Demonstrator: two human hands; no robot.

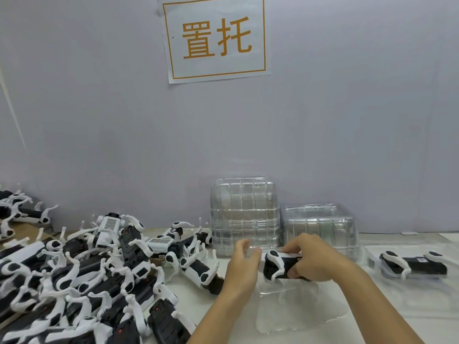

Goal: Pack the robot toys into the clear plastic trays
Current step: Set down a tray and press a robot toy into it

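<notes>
A black-and-white robot toy [278, 265] is held just above a clear plastic tray [298, 311] lying on the table in front of me. My right hand [313, 259] grips the toy's body from the right, thumb under and fingers over it. My left hand [242, 265] is at the toy's left end, fingers curled round that end; the contact itself is partly hidden. Another robot toy [413, 265] lies packed in a clear tray [372, 254] at the right.
A large heap of loose robot toys [82, 281] covers the left of the table. Two stacks of clear trays, a tall stack [244, 214] and a lower stack [320, 225], stand against the grey wall. A paper sign [214, 38] hangs above.
</notes>
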